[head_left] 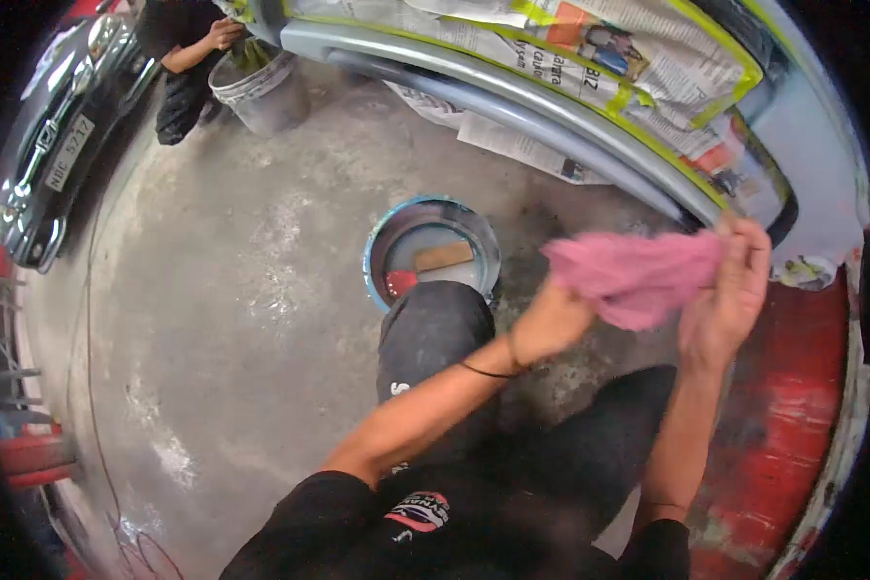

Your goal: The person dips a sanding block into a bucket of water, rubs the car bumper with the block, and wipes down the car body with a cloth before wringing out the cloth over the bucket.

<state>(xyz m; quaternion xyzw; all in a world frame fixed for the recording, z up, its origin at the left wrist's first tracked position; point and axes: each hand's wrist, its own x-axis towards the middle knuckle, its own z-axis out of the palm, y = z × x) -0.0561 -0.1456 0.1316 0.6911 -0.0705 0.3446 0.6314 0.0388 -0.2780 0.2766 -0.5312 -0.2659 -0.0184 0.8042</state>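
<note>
A pink cloth [638, 275] is stretched between my two hands, in front of the silver car bumper [541, 101]. My left hand [556, 319] is closed on the cloth's left end; its fingers are partly hidden by the fabric and slightly blurred. At the other end, my right hand [730, 285] grips the cloth with fingers and thumb. Below and to the left, a round basin [369, 266] with a blue rim stands on the floor by my knee. Cloudy water, a brown block [443, 256] and a red piece [400, 281] are in it.
Newspaper [551, 58] edged with yellow-green tape covers part of the car. Another person's hand [224, 35] is over a grey bucket [266, 92] at the upper left. Beside them is a dark car [63, 126]. A cable [92, 338] runs along the concrete floor.
</note>
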